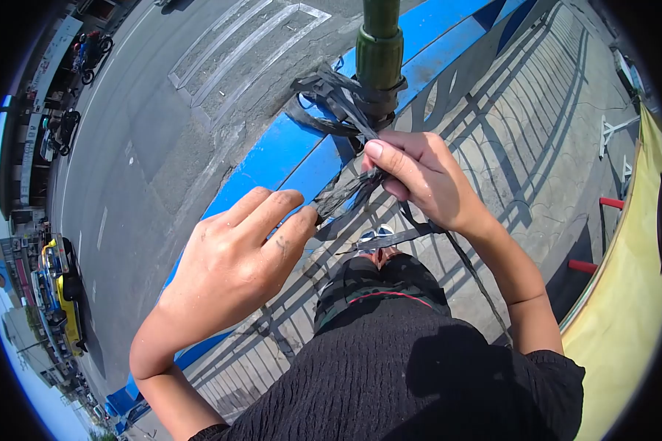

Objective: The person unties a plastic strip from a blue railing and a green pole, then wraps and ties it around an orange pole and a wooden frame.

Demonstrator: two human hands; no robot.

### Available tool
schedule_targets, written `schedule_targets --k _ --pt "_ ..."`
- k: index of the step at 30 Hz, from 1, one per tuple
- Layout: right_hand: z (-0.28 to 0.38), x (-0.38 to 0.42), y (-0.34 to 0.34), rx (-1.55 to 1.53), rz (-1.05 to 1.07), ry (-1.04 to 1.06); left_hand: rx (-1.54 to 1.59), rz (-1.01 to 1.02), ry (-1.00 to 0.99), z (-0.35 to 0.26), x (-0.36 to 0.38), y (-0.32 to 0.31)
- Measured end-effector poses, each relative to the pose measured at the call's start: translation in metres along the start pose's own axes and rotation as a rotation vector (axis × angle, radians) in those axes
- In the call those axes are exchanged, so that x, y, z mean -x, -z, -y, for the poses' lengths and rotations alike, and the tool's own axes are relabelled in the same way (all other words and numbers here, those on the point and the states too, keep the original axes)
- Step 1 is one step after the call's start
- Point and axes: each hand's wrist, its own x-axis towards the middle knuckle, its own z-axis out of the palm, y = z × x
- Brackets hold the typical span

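Note:
A green pole stands upright against a blue metal railing. Dark strips of torn plastic are wound round the pole's foot and the rail, with loops sticking out on the left. My right hand pinches the strips just below the pole, thumb on top. Lower left, my left hand has its fingers curled round the other end of a bunched strip, which runs between both hands. Loose strip ends hang beneath my right hand, and a thin dark cord trails down past my right forearm.
Beyond the railing lies a road with parked motorcycles and a yellow vehicle at the left. A yellow cloth and red bars are at the right. Paving with railing shadows lies on my side.

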Motion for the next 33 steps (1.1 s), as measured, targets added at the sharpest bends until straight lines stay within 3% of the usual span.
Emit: schedule_targets --k 5,11,13,18,25,27,28,30,31,33 --pt "0.003 0.013 -0.036 0.16 -0.144 0.145 0.122 -0.193 0.165 -0.015 0.043 -0.014" --pt "0.007 0.032 -0.058 0.107 -0.145 0.082 0.104 -0.459 0.246 -0.011 0.071 -0.031" --pt "0.003 0.036 -0.055 0.227 -0.139 0.118 0.059 -0.375 0.204 -0.007 0.075 -0.023" --pt "0.01 0.034 -0.062 0.129 -0.092 0.131 -0.067 -0.162 0.048 0.009 0.067 0.004" --pt "0.022 0.025 -0.045 0.414 -0.199 0.205 -0.153 -0.42 -0.171 0.07 -0.034 -0.019" --pt "0.017 0.023 -0.039 0.407 -0.274 0.225 -0.017 -0.425 -0.336 0.083 -0.063 -0.03" --pt "0.015 0.025 -0.036 0.42 -0.291 0.215 -0.017 -0.43 -0.348 0.087 -0.072 -0.028" --pt "0.011 0.028 -0.034 0.495 -0.311 0.207 0.252 -0.107 -0.361 0.096 -0.085 -0.026" --pt "0.014 0.031 -0.034 0.537 -0.288 0.176 0.252 -0.103 -0.374 0.098 -0.089 -0.029" --pt "0.01 0.033 -0.034 0.447 -0.306 0.166 0.486 -0.177 -0.087 0.101 -0.095 -0.035"
